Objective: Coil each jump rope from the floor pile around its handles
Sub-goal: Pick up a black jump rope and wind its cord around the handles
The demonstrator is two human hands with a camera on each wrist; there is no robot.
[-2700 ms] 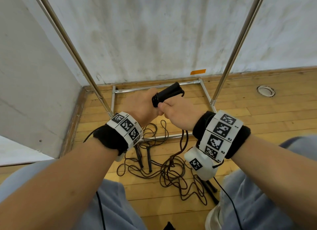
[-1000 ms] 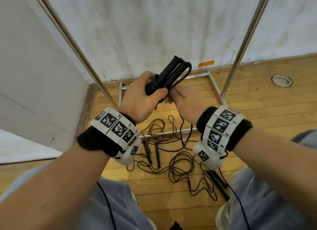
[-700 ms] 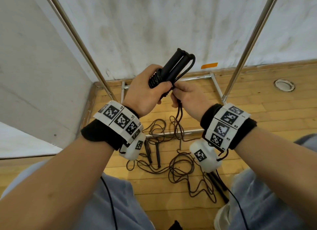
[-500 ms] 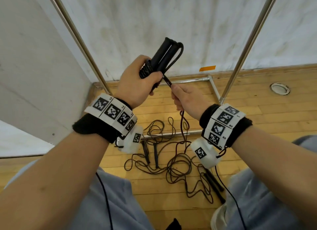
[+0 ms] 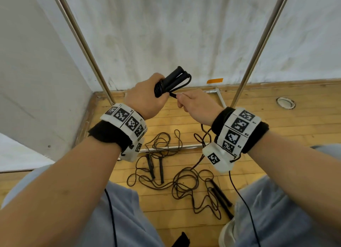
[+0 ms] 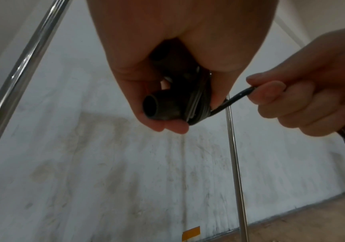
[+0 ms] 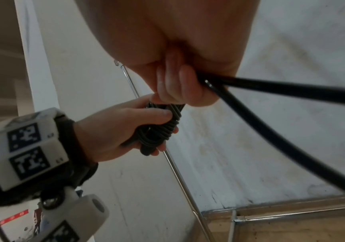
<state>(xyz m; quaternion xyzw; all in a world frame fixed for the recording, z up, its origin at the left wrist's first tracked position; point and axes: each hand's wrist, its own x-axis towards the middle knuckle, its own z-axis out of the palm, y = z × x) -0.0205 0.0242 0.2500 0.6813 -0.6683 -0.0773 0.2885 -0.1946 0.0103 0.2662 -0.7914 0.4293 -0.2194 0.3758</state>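
My left hand (image 5: 147, 97) grips a pair of black jump rope handles (image 5: 174, 79) held side by side, with several turns of black cord wound round their lower part (image 7: 161, 129). My right hand (image 5: 195, 106) pinches the free cord (image 6: 238, 96) just right of the handles; the cord runs down from that fist (image 7: 271, 131) to the floor. A tangled pile of dark ropes (image 5: 184, 180) with loose handles (image 5: 150, 165) lies on the wooden floor below my wrists.
A metal rack frame stands ahead: slanted poles at left (image 5: 81, 42) and right (image 5: 258, 45), and a floor bar (image 5: 166, 149) crossing the pile. White walls close the corner. A round floor fitting (image 5: 285, 102) sits at right. My knees (image 5: 276, 209) flank the pile.
Both hands rose from low over the pile, then came down slightly. The left hand tilted the handles upward, and more cord turns lie round them; the right hand has kept hold of the cord.
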